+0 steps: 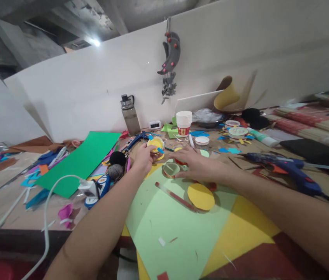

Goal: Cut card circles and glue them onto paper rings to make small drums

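My left hand [145, 157] is closed on a yellow paper disc with blue tabs [154, 145], pinching its near edge. Another yellow piece shows just below that disc. With fingers apart, my right hand [192, 161] hovers low over or touches the small round pieces; contact is hard to make out. Beside its thumb lies a pale green round piece with a brownish rim [170, 169]. A reddish-rimmed piece with a yellow top [177, 150] is partly hidden by its fingers. On the pale green sheet [176, 225] lie a yellow disc [201, 196] and a dark red strip [175, 196].
A blue glue gun [287, 169] lies at right. Stacked paper cups [184, 123] and a water bottle [130, 116] stand at the back. A green sheet [79, 163], a power strip [102, 188] and a white cable [46, 221] are at left.
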Demonstrator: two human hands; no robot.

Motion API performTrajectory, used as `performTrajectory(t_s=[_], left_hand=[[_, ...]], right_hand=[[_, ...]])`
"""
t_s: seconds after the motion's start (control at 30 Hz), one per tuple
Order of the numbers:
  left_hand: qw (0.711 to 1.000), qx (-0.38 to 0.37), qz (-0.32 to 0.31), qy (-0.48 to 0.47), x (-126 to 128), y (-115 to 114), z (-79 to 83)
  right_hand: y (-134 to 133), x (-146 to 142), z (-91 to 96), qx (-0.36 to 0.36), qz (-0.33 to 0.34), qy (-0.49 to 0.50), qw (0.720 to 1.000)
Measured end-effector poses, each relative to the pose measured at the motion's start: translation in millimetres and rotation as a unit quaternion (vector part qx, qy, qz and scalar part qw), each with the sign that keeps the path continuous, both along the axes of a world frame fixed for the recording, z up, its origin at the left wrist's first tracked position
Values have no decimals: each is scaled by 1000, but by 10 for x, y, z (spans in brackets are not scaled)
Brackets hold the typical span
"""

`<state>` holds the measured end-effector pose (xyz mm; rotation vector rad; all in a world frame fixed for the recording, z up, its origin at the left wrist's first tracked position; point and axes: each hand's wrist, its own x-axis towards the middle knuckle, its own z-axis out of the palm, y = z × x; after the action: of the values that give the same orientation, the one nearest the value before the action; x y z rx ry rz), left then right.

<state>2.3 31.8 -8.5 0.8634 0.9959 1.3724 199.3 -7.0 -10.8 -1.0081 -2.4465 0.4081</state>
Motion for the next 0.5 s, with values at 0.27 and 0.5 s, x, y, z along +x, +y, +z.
performTrajectory(t_s=[0.27,0.5], left_hand=[[1000,-7,18,4,0,2,0],[1000,-13,27,8,25,-20,43]], right_hand=[[-56,-44,34,-39,7,50,998],[27,9,118,-297,-33,366,881]])
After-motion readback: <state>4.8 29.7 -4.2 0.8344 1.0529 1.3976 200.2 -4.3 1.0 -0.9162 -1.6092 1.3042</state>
